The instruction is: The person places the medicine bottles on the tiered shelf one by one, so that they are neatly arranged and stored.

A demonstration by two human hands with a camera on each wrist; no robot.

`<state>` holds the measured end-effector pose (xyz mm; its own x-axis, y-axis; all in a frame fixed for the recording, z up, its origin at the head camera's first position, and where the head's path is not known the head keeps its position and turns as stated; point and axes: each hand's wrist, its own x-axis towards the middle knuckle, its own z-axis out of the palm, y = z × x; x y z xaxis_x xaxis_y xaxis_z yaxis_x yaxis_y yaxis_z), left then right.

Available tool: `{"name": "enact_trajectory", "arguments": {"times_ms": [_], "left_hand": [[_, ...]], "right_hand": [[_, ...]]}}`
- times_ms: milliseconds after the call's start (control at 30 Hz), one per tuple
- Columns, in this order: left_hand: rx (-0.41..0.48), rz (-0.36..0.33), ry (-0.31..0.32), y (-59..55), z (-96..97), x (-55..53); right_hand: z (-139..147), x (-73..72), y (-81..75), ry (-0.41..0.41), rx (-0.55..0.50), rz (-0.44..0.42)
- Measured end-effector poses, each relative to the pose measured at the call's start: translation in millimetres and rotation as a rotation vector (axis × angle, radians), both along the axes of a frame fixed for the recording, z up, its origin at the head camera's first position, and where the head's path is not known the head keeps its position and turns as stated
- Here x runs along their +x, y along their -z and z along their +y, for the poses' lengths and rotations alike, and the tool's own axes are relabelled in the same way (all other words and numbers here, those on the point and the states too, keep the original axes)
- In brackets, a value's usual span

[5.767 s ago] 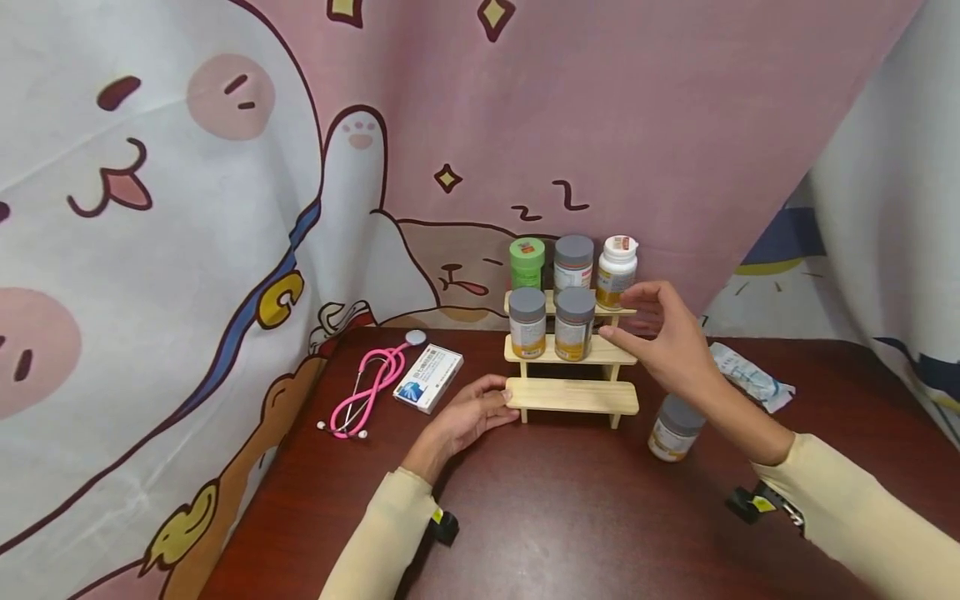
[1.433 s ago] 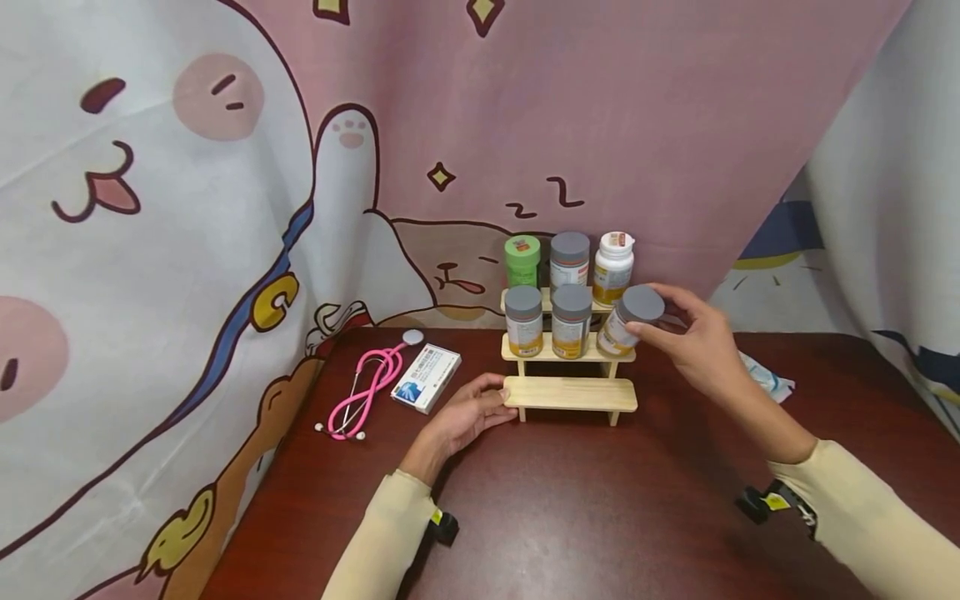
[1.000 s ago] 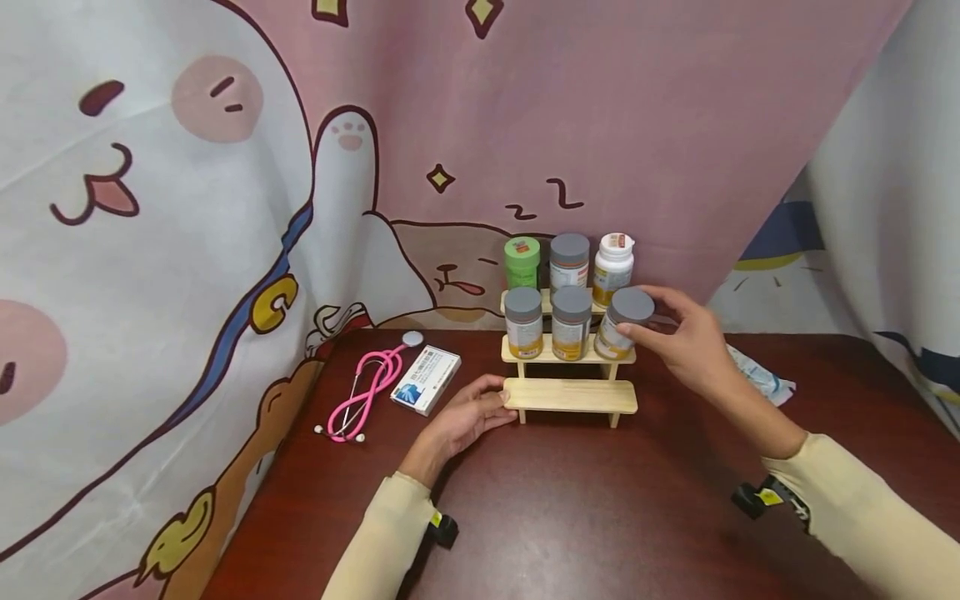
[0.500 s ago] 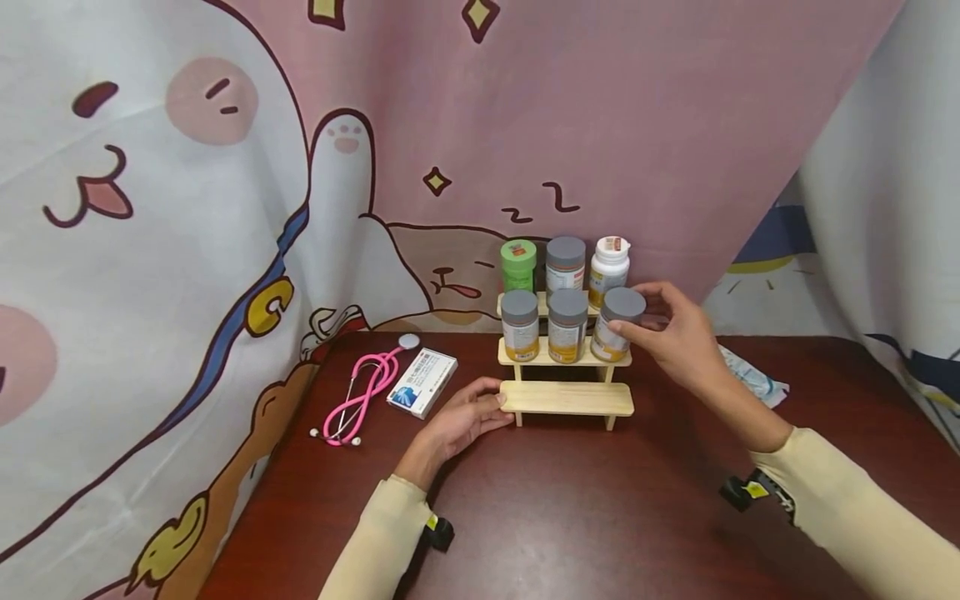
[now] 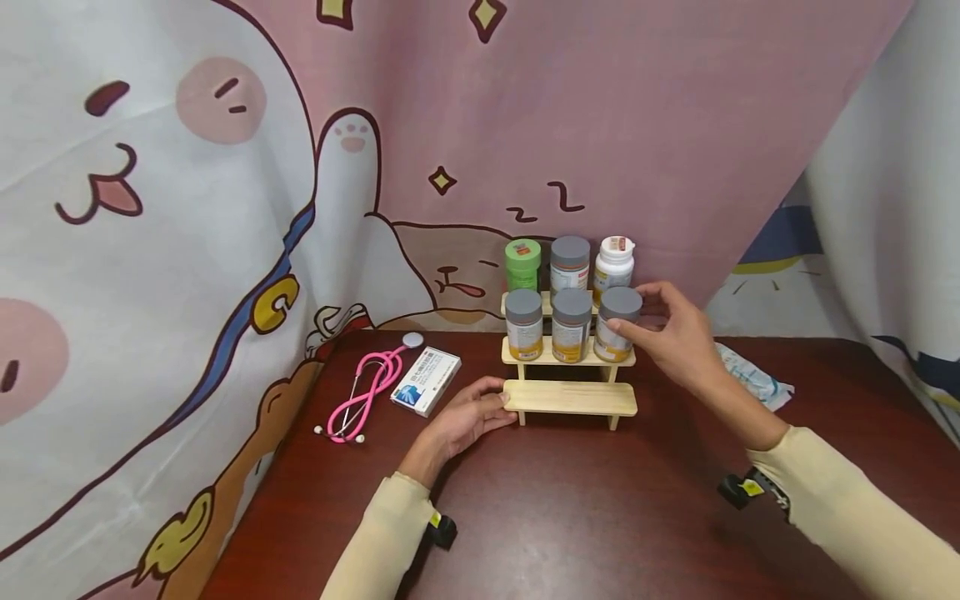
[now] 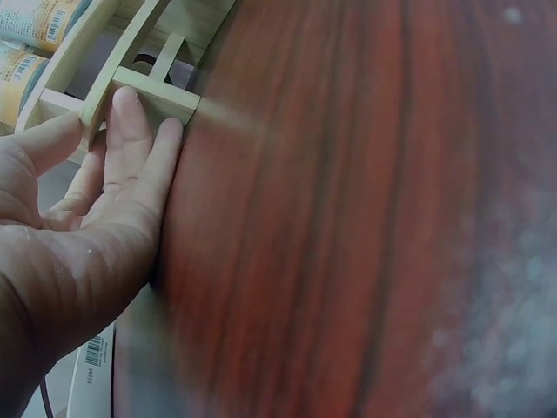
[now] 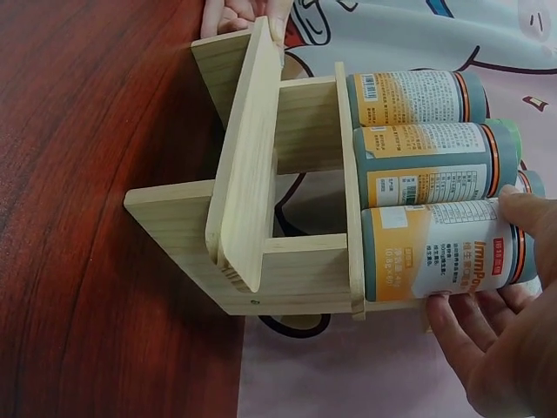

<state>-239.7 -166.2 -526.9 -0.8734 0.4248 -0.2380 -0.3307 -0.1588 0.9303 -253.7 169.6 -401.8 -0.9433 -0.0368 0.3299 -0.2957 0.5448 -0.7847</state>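
A three-tier wooden display stand [image 5: 570,397] stands on the table. My left hand [image 5: 468,414] holds the left end of its lowest shelf, thumb on top and fingers beneath, as the left wrist view [image 6: 96,209] also shows. At the right end of the middle shelf, a grey-lidded supplement jar [image 5: 617,327] stands upright between the thumb and fingers of my right hand [image 5: 675,337]. Two similar jars, one at left [image 5: 524,325] and one in the middle [image 5: 571,327], share that shelf. Behind them on the top shelf are a green bottle [image 5: 522,265], a grey-lidded jar [image 5: 570,262] and a white bottle [image 5: 614,265].
Left of the stand lie a pink stethoscope [image 5: 367,392] and a white medicine box [image 5: 426,381]. A white-and-blue packet [image 5: 756,377] lies on the right, partly behind my right forearm. A printed curtain [image 5: 660,125] hangs behind the dark wooden table [image 5: 570,517].
My right hand took the jar from the table on the right to the middle shelf, where it went from tilted to upright. My left hand stays on the stand.
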Motion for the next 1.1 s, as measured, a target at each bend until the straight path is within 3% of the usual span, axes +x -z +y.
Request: {"name": "enact_trajectory", "arguments": {"times_ms": [400, 700, 900, 1100], "left_hand": [[0.005, 0.001, -0.026, -1.2, 2.8, -3.8], [-0.054, 0.014, -0.048, -3.4, -0.3, -4.2], [-0.265, 0.182, -0.09, -11.6, 5.2, -4.6], [-0.636, 0.434, -0.212, -19.9, 19.6, -1.2]], "right_hand": [[1, 2.0, 5.7, -0.026, 0.019, 0.021], [8, 20.1, 14.7, -0.051, 0.037, -0.03], [22, 33.9, 26.0, -0.065, 0.114, -0.086], [41, 47.0, 46.9, -0.059, 0.199, -0.143]]}}
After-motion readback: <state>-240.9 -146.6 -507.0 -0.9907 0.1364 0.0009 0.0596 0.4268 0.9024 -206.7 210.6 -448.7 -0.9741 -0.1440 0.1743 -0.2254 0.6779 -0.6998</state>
